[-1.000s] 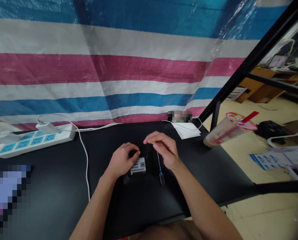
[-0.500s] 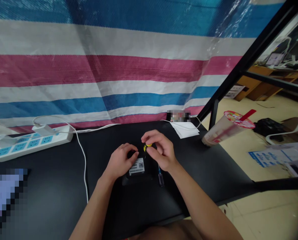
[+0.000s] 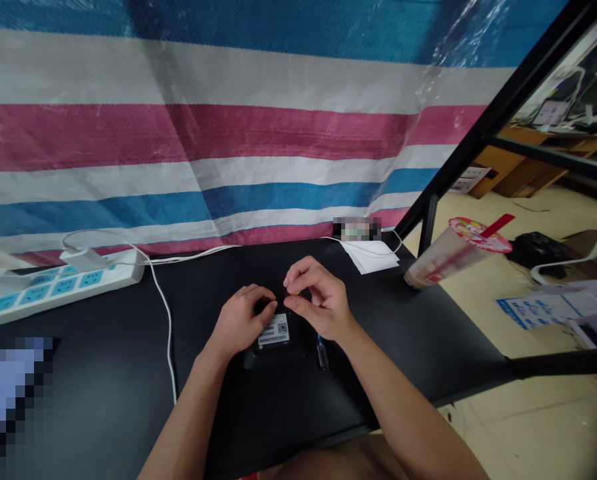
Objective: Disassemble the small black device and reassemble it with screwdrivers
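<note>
A small black box with a white QR label lies on the black table. My left hand rests on its left end, fingers curled over the top edge and holding it down. My right hand hovers just right of the box, thumb and fingers pinched on a small yellow and black screwdriver handle that is mostly hidden. A second screwdriver with a clear blue handle lies flat beside the box, under my right wrist.
A white power strip with blue sockets and a white cable lie at the left. Folded white paper sits at the back. A plastic cup with a red straw stands by the table's right edge. A striped tarp hangs behind.
My right hand lifted from the lying screwdriver and came left toward the box, pinching the yellow-handled tool, which now shows less. My left hand stayed on the box.
</note>
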Motion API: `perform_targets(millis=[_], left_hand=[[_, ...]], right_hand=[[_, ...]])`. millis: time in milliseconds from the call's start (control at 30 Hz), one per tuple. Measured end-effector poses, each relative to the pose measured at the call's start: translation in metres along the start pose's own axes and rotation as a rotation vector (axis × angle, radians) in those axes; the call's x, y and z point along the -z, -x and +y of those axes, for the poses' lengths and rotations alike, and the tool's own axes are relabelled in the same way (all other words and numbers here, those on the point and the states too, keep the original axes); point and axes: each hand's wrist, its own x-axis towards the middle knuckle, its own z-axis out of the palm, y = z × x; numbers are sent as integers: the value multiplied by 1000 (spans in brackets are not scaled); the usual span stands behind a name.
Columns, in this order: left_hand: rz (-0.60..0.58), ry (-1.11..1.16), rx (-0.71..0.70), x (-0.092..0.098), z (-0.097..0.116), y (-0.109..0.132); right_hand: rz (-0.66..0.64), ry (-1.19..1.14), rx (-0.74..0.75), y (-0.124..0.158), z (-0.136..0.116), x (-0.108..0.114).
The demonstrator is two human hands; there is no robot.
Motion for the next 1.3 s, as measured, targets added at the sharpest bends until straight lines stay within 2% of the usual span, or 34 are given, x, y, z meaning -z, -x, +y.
perform_targets(millis=[267, 433, 500, 633, 733, 933, 1000, 1167, 1300], left_hand=[[0, -11, -2, -2, -2, 1], [9, 3, -3, -2, -3, 0], [9, -4, 4, -1, -2, 0], [-8, 14, 12, -1, -1, 0], [-8, 10, 19, -1, -1, -1], [-5, 8, 6, -1, -2, -1], [-4, 5, 6, -2, -3, 0], [-5, -4, 19, -1, -2, 0], [-7, 0, 19, -1, -2, -1]], right_hand=[[-45, -151, -87, 3, -2, 0], [10, -8, -15, 4, 2, -4], [8, -7, -37, 3, 1, -6], [50, -219, -140, 3, -3, -4], [70, -313, -153, 4, 0, -1], [66, -61, -41, 5, 7, -3], [33, -29, -51, 5, 4, -5], [39, -229, -152, 5, -2, -5], [32, -199, -93, 4, 2, -2]])
